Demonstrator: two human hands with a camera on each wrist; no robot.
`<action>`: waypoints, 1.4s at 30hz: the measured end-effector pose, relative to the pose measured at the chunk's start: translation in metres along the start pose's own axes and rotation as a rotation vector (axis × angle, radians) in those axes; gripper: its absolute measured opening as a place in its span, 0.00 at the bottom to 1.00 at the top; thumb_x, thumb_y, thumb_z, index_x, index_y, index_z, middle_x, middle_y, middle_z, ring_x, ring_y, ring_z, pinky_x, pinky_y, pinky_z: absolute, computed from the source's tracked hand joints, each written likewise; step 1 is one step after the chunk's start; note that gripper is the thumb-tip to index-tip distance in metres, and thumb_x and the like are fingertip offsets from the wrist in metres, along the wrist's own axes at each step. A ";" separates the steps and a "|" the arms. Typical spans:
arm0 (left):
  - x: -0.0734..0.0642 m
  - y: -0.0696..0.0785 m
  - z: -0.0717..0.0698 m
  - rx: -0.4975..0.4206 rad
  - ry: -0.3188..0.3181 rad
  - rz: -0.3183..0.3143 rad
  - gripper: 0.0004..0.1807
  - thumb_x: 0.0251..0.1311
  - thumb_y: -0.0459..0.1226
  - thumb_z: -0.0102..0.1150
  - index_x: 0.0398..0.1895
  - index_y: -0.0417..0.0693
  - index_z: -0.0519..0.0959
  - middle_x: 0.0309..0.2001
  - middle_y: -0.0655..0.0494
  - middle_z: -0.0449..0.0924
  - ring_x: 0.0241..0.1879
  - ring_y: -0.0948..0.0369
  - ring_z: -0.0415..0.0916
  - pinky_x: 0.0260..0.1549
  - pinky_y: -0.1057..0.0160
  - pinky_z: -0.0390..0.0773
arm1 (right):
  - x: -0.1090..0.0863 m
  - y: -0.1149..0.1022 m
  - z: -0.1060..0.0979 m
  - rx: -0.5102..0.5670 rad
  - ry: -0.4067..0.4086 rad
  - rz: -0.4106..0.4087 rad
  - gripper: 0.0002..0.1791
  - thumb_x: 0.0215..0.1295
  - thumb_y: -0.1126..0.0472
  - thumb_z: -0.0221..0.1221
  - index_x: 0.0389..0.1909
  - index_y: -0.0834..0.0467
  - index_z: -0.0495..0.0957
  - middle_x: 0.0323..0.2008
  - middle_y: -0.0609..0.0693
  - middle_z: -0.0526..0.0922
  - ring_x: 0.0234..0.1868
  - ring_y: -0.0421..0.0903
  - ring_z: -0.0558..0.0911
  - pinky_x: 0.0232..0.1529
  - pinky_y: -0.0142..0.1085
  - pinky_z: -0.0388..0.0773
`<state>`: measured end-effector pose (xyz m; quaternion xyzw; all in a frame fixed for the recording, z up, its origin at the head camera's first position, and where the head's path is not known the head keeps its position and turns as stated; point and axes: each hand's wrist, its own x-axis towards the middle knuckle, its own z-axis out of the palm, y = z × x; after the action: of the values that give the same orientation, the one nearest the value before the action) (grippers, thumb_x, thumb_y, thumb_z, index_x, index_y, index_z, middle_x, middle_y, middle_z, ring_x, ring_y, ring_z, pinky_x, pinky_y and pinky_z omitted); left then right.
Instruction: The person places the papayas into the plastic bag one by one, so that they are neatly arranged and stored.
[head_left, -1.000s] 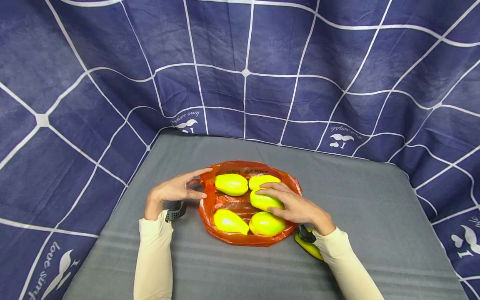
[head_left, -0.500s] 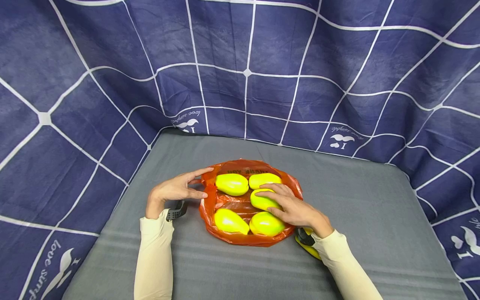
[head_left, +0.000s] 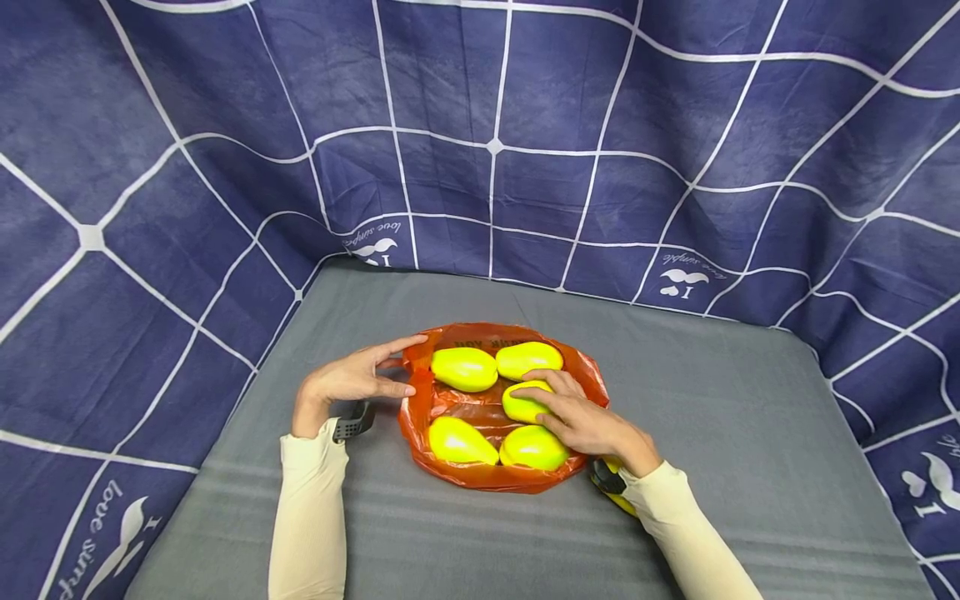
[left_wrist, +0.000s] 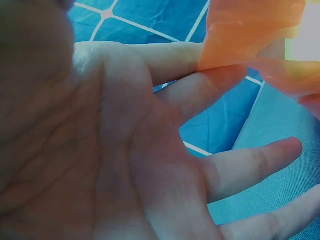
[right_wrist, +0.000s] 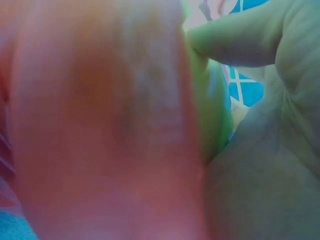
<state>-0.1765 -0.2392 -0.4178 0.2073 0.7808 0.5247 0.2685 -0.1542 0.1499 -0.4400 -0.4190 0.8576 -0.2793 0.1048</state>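
A red plastic bag [head_left: 472, 482] lies with its mouth spread, several yellow mangoes inside. My right hand [head_left: 588, 423] reaches over the bag's right side and grips a mango [head_left: 519, 406], fingers over its top and thumb on its near side. Beside it in the bag are a far-right mango [head_left: 528, 360], a far-left mango [head_left: 463, 369], a near-left mango [head_left: 459, 442] and a near-right mango [head_left: 534, 448]. At the bag's left rim, my left hand [head_left: 345, 383] touches the plastic with fingers extended. The right wrist view shows the bag [right_wrist: 110, 125] hiding most of the gripped mango [right_wrist: 215, 112].
Grey cloth [head_left: 712, 417] covers the table. Blue curtains [head_left: 555, 100] with white grid lines surround its back and sides. A yellow-green object [head_left: 624, 503] lies right of the bag, mostly hidden beneath the right wrist.
My right hand has shifted slightly left with the mango it grips. The far-right mango shows more fully, and the bag's right rim has moved outward a little. My left hand stays put.
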 end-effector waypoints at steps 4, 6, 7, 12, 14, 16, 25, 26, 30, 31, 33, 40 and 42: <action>0.000 0.000 0.001 -0.002 0.001 -0.005 0.48 0.60 0.38 0.70 0.80 0.51 0.53 0.78 0.45 0.52 0.73 0.37 0.57 0.68 0.38 0.63 | -0.001 0.001 0.003 -0.005 -0.004 -0.015 0.25 0.73 0.68 0.52 0.69 0.52 0.71 0.70 0.61 0.63 0.72 0.55 0.59 0.70 0.56 0.59; 0.000 0.000 0.001 -0.003 0.000 -0.001 0.48 0.60 0.38 0.70 0.80 0.51 0.53 0.78 0.45 0.52 0.73 0.37 0.58 0.68 0.38 0.63 | -0.001 0.002 0.004 -0.012 -0.001 -0.021 0.25 0.73 0.69 0.51 0.68 0.53 0.71 0.70 0.61 0.64 0.73 0.54 0.60 0.70 0.55 0.59; 0.000 0.000 0.001 -0.005 0.000 0.002 0.48 0.60 0.38 0.70 0.80 0.51 0.53 0.78 0.45 0.52 0.73 0.37 0.58 0.68 0.38 0.63 | 0.000 0.002 0.004 -0.016 0.000 -0.023 0.25 0.73 0.70 0.51 0.68 0.53 0.72 0.70 0.61 0.64 0.73 0.54 0.60 0.71 0.55 0.59; 0.000 -0.001 0.000 -0.014 0.000 0.010 0.48 0.60 0.37 0.70 0.80 0.50 0.52 0.78 0.44 0.53 0.74 0.36 0.56 0.69 0.37 0.61 | -0.001 0.002 0.003 -0.023 -0.001 -0.019 0.24 0.73 0.70 0.51 0.67 0.53 0.73 0.70 0.60 0.65 0.72 0.53 0.61 0.70 0.53 0.61; 0.000 -0.002 0.000 -0.018 -0.001 0.008 0.49 0.60 0.37 0.70 0.80 0.50 0.52 0.78 0.44 0.53 0.74 0.36 0.55 0.69 0.38 0.61 | -0.001 0.002 0.002 -0.016 0.000 -0.014 0.24 0.73 0.70 0.51 0.67 0.53 0.73 0.70 0.60 0.65 0.72 0.53 0.62 0.70 0.53 0.62; 0.000 -0.002 0.000 -0.019 -0.002 0.008 0.49 0.60 0.37 0.70 0.80 0.50 0.52 0.78 0.43 0.53 0.74 0.36 0.54 0.69 0.37 0.60 | -0.002 0.001 0.001 -0.002 0.005 -0.009 0.24 0.73 0.69 0.52 0.67 0.53 0.73 0.70 0.59 0.65 0.72 0.53 0.61 0.70 0.53 0.62; -0.001 0.000 0.001 -0.027 -0.002 0.009 0.48 0.60 0.37 0.70 0.80 0.49 0.52 0.78 0.42 0.51 0.75 0.35 0.51 0.69 0.37 0.60 | -0.010 -0.007 -0.009 0.015 0.042 0.010 0.23 0.75 0.66 0.52 0.67 0.50 0.73 0.72 0.56 0.63 0.73 0.50 0.61 0.69 0.51 0.64; -0.001 0.000 0.001 -0.031 0.000 0.004 0.48 0.60 0.37 0.70 0.80 0.50 0.52 0.78 0.42 0.51 0.75 0.36 0.51 0.69 0.38 0.61 | -0.011 -0.007 -0.009 0.017 0.050 0.010 0.23 0.74 0.66 0.52 0.67 0.49 0.73 0.72 0.55 0.63 0.73 0.50 0.61 0.69 0.51 0.65; -0.002 0.002 0.001 -0.036 0.001 0.007 0.48 0.60 0.37 0.70 0.80 0.49 0.52 0.78 0.43 0.52 0.75 0.36 0.52 0.69 0.38 0.61 | -0.021 -0.010 -0.011 0.009 0.098 0.011 0.23 0.74 0.62 0.55 0.67 0.48 0.73 0.72 0.53 0.63 0.73 0.50 0.62 0.68 0.51 0.66; -0.002 0.002 0.001 -0.042 -0.001 0.008 0.48 0.60 0.36 0.70 0.80 0.49 0.52 0.78 0.43 0.52 0.75 0.36 0.52 0.69 0.38 0.61 | -0.024 -0.011 -0.011 0.009 0.109 0.013 0.23 0.73 0.61 0.56 0.67 0.48 0.73 0.72 0.52 0.63 0.73 0.50 0.62 0.67 0.51 0.67; -0.002 0.002 0.001 -0.038 0.000 0.013 0.48 0.60 0.36 0.70 0.80 0.49 0.52 0.78 0.43 0.52 0.75 0.36 0.52 0.69 0.38 0.60 | -0.030 -0.012 -0.011 0.003 0.132 0.015 0.22 0.73 0.60 0.57 0.66 0.47 0.74 0.72 0.51 0.64 0.73 0.49 0.62 0.67 0.51 0.67; -0.002 0.002 0.001 -0.048 0.004 -0.011 0.48 0.60 0.36 0.70 0.80 0.51 0.53 0.78 0.43 0.53 0.75 0.36 0.52 0.67 0.39 0.64 | -0.051 -0.014 -0.014 0.005 0.242 0.007 0.22 0.70 0.62 0.61 0.63 0.49 0.76 0.68 0.52 0.69 0.71 0.47 0.63 0.70 0.36 0.61; -0.002 0.002 0.002 -0.043 0.007 -0.011 0.48 0.60 0.36 0.70 0.80 0.51 0.53 0.78 0.43 0.53 0.75 0.37 0.52 0.67 0.39 0.65 | -0.060 -0.014 -0.017 0.009 0.272 0.028 0.23 0.69 0.63 0.62 0.64 0.48 0.76 0.67 0.51 0.70 0.70 0.46 0.64 0.70 0.31 0.58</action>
<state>-0.1739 -0.2387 -0.4164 0.1955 0.7712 0.5407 0.2732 -0.1144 0.1963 -0.4212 -0.3649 0.8684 -0.3358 -0.0066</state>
